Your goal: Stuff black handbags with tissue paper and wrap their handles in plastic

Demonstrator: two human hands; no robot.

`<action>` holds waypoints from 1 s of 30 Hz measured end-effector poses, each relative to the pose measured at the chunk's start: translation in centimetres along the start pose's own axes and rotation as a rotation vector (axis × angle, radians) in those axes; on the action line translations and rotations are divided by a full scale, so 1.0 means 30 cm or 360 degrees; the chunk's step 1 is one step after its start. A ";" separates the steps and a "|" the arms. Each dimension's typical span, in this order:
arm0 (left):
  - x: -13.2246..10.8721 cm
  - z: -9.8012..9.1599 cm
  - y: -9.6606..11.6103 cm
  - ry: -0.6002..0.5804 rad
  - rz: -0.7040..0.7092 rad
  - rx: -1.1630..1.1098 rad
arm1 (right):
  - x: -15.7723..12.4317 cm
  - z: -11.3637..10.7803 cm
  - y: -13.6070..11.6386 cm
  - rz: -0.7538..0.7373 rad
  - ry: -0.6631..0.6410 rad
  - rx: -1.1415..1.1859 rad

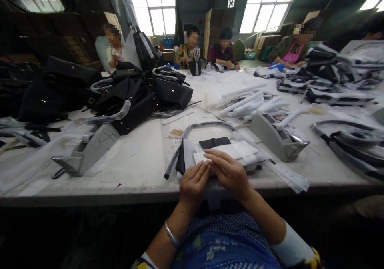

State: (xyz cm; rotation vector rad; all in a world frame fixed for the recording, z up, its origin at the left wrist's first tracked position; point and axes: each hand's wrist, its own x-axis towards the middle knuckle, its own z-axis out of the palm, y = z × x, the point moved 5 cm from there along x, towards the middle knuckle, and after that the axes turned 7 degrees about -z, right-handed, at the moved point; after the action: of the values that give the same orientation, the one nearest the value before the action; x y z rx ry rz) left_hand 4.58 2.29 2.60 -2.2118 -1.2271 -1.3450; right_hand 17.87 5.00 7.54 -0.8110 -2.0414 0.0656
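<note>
Head camera view: the left hand (193,185) and the right hand (229,173) are close together at the near side of the white worktop (147,145). Their fingers lie side by side on the near edge of a flat white packet (244,149); I cannot tell if they pinch it. Just past them is a small flat black piece (214,142), and a long curved strap in clear plastic (207,125) loops behind. One grey tape holder (270,137) stands to the right, another grey tape holder (93,151) to the left. Far left is a heap of shiny-studded black bags (138,111).
</note>
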 end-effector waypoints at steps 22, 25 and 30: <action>-0.006 0.024 -0.034 -0.0123 0.0089 -0.0043 | -0.454 0.168 -0.020 -0.0131 -0.0377 -0.0842; -0.004 0.024 -0.032 -0.0127 0.0092 -0.0039 | -0.452 0.180 -0.018 -0.0115 -0.0380 -0.0840; 0.004 0.018 -0.030 -0.0082 0.0108 -0.0052 | -0.431 0.178 -0.041 -0.0181 -0.0306 -0.0780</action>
State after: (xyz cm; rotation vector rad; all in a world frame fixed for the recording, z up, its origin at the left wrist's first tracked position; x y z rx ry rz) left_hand 4.21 3.22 2.24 -2.3028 -1.1438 -1.2988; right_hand 17.90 -1.94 -4.66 -1.0123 -2.3188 -0.4524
